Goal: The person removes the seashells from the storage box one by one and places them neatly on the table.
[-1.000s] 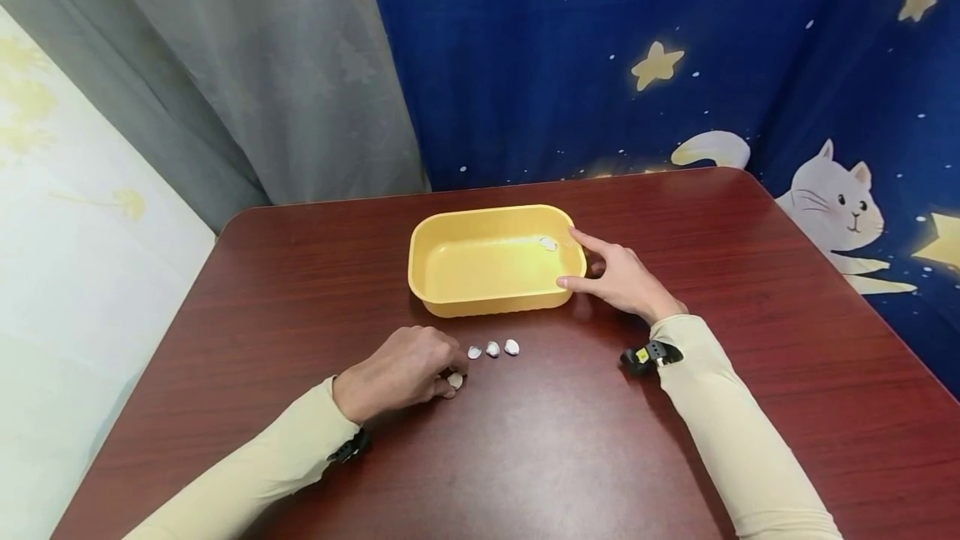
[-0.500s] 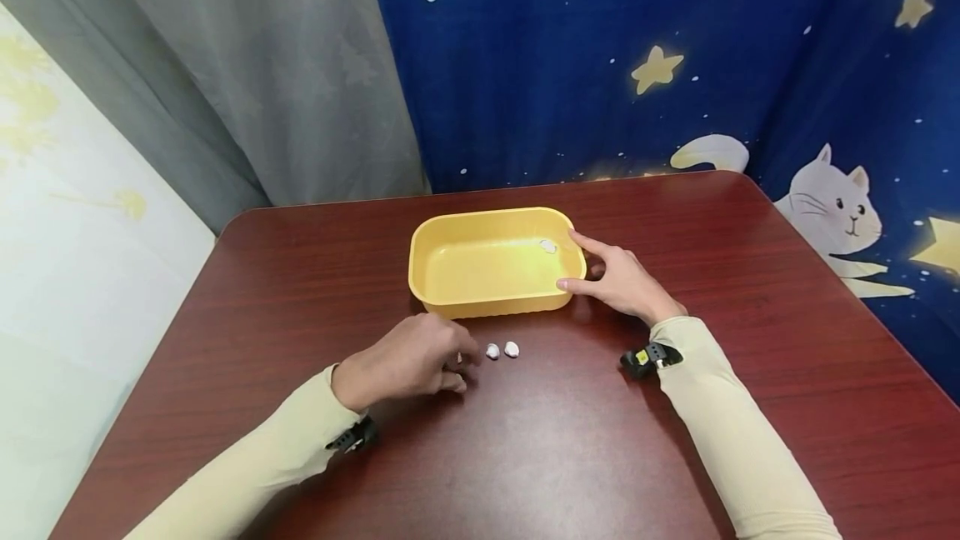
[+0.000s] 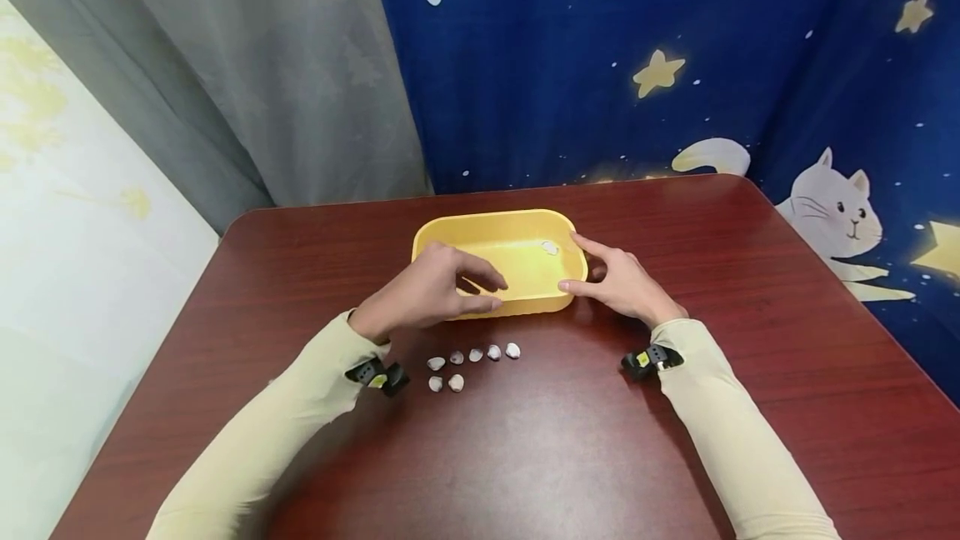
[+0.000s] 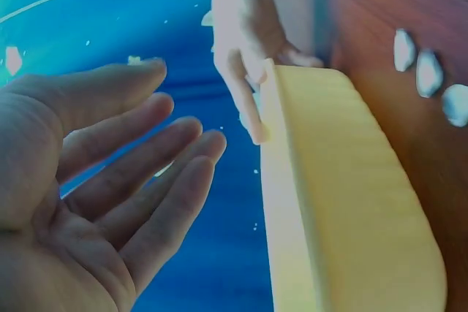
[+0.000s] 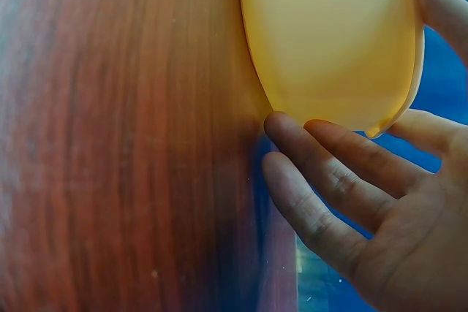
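A yellow plastic basin stands on the table. One white seashell lies inside near its right end. My right hand holds that end, thumb and index finger on the rim; in the right wrist view its other fingers lie along the outer wall. Over the basin's near left part, my left hand hovers with fingers spread. The left wrist view shows nothing in the left hand. In front of the basin, several small seashells lie in a row, with two more shells below the row's left end.
The dark red wooden table has its far edge just behind the basin. Past it hang a blue star-patterned curtain and a grey curtain. A pale printed panel borders the left side.
My left hand has moved from the shells up and away to above the basin, uncovering the row. One second ago it touched a shell. The right hand has stayed on the basin.
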Motion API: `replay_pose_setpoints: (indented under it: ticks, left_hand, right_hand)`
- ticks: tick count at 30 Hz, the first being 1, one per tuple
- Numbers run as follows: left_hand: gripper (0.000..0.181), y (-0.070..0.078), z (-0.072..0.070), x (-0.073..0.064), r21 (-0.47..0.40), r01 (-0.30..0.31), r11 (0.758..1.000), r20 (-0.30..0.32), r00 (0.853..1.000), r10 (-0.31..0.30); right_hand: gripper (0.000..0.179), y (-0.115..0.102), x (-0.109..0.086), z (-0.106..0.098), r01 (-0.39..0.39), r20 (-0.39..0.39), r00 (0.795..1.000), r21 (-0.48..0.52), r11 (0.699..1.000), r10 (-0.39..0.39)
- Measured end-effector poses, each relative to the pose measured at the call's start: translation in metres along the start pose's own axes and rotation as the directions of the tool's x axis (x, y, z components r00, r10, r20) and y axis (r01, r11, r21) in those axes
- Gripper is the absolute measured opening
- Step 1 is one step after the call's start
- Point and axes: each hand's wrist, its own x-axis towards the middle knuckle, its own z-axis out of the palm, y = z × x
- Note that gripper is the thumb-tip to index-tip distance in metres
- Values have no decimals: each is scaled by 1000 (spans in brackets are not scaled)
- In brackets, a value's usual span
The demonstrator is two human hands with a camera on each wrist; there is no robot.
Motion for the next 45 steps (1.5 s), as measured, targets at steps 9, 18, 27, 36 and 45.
replay_pose_setpoints:
  ticks: [9, 18, 27, 36, 45]
  left_hand:
    - [25, 0, -12, 49, -40, 138, 990, 34, 990, -136]
    - [23, 2, -12, 104, 123, 140, 983, 212, 964, -164]
    - [20, -10, -3, 143, 306, 57, 950, 301, 941, -153]
    - [25, -28, 11, 165, 386, -21, 922, 365, 922, -132]
    - [29, -39, 35, 180, 501, -79, 862, 424, 891, -165]
  right_hand:
    - [95, 2, 0, 1, 6, 1, 1000, 21, 1000, -6]
    - [96, 2, 0, -1, -7, 0, 1000, 13, 1000, 7]
    - [96, 1, 0, -3, -10, 0, 1000, 22, 1000, 10]
    - [94, 1, -1, -1, 6, -3, 1000, 32, 999, -6]
    - [93, 2, -2, 1, 41, -31, 999, 19, 999, -40]
